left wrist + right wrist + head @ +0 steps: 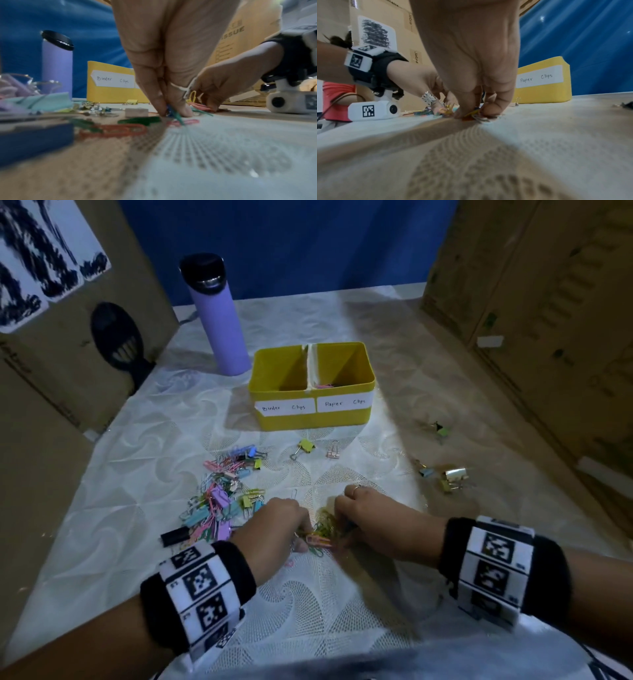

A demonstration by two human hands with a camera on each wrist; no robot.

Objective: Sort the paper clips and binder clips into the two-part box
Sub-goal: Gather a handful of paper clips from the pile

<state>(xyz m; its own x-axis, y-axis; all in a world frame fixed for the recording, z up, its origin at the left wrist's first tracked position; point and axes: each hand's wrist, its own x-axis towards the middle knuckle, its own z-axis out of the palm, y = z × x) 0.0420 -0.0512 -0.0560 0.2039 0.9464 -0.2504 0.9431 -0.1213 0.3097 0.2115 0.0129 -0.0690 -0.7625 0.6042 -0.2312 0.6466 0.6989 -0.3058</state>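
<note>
The yellow two-part box (311,419) stands mid-table, its left half labelled "Binder Clips" and its right half "Paper Clips". A few pink paper clips (323,386) lie in the right half. Both hands meet over a small heap of coloured paper clips (322,532) near the front. My left hand (303,534) pinches green and blue paper clips (176,116) against the cloth between thumb and fingertips. My right hand (342,525) pinches a bunch of paper clips (474,115) with curled fingertips. A mixed pile of paper clips and binder clips (222,494) lies left of my hands.
A purple bottle (219,316) stands behind and left of the box. Loose binder clips lie in front of the box (305,447) and at the right (448,475). A black binder clip (174,536) sits by my left wrist. Cardboard walls (548,302) close both sides.
</note>
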